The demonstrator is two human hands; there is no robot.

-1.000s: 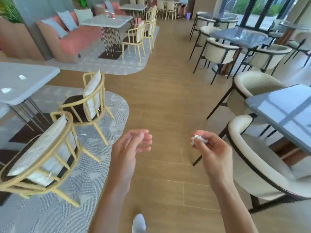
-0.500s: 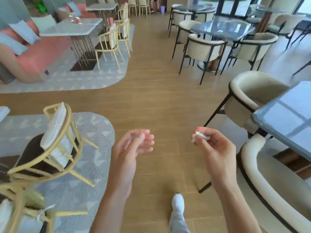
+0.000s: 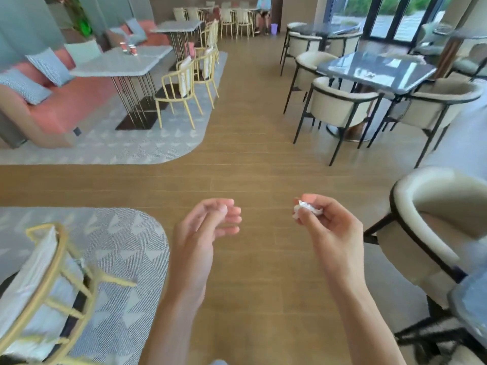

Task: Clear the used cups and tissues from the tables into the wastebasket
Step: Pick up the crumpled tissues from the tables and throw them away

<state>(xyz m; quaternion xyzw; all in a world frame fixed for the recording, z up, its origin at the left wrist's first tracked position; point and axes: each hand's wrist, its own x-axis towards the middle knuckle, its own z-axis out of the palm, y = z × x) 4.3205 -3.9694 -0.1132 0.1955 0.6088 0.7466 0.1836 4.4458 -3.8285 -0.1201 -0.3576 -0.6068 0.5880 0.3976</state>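
On the far left, two small red paper cups stand on a pale grey stone-topped counter; they look light and crushable, best taken round the middle. The left hand hangs over the wooden floor, fingers loosely curled, holding nothing. The right hand, raised level with it, pinches a crumpled white tissue between thumb and fingers: soft, nearly weightless, safe to squeeze. Further right, another small white scrap lies on a dark glossy counter. A small purple wastebasket stands far off.
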